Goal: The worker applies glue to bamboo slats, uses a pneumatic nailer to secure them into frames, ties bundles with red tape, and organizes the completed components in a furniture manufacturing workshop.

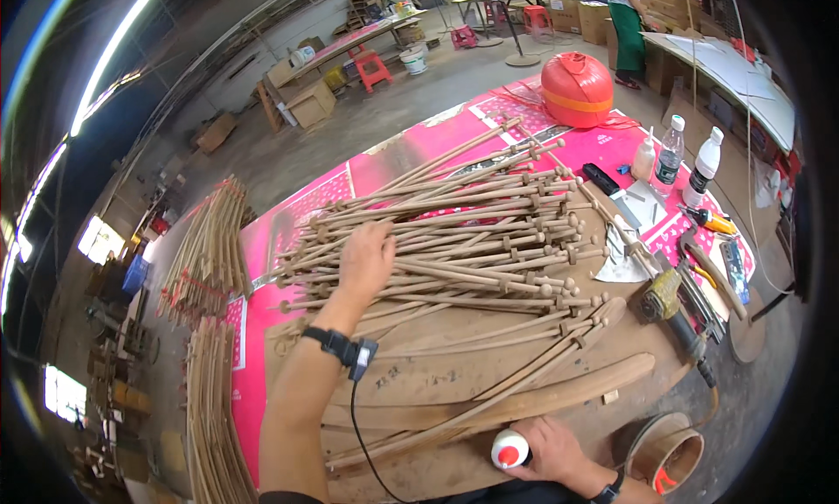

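Currently, the left hand [367, 252] rests on the left half of the rods [498, 252], which lie in a loose, criss-crossed heap at mid-frame; its fingers are partly hidden, so whether they grip cannot be told. Right hand [552, 452], bottom centre, is closed around a white bottle [509, 450], red tip facing the camera. A curved plank [559, 389] lies between the right hand and the heap, with longer thin strips along it and a small block [610, 397] near its right end. A black cable [357, 434] drops from the left wrist to the lower edge, across the brown board [419, 373]. Pink cover [253, 355] shows around the board at left and top. Right of the heap: a power tool [660, 296], then a yellow screwdriver [721, 224] higher up, two clear bottles [670, 155] and a squeeze bottle [642, 162]. Red bundle [577, 89], upper right, sits just beyond the heap's far end. Lower right: a round tub [642, 438], near the right forearm. Left edge of the table: two stacks of sticks [210, 251]. Background, top: red stool [373, 69] on the floor; upper right, a person [625, 24] standing by another table [725, 63].
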A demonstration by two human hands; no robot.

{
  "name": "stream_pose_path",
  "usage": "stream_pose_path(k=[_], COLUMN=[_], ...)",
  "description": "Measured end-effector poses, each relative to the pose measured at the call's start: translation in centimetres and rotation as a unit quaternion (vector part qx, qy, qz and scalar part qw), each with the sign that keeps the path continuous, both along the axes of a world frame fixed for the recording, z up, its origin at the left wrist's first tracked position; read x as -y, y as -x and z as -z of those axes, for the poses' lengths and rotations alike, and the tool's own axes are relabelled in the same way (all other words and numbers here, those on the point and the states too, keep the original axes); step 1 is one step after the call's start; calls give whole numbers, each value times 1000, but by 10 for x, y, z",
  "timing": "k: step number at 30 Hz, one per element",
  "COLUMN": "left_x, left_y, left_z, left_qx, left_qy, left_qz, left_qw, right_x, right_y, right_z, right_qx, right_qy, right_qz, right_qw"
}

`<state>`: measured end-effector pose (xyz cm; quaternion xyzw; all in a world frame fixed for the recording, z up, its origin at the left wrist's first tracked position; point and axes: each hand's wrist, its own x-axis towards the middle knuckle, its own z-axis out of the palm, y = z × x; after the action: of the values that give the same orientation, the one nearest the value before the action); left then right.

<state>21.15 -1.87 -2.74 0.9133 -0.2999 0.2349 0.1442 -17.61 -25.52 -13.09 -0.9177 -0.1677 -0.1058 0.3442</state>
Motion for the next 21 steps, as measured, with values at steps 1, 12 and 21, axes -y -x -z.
stream_pose_path(k=[1,12,21], left_x=[4,25,0], left_y=[-17,-93,-34], left_z=[0,1,-44], left_qx=[-1,-141,162], left_qy=[1,-119,-27], left_qz=[6,-73,72], left_qw=[1000,980,984], right_x=[-1,-2,-2], right_y=[-2,-8,-7], right_z=[2,-6,-9], right_qx=[18,13,1], right_qy=[-20,-33,-56], right_qz=[2,13,10], right_qw=[1000,999,998])
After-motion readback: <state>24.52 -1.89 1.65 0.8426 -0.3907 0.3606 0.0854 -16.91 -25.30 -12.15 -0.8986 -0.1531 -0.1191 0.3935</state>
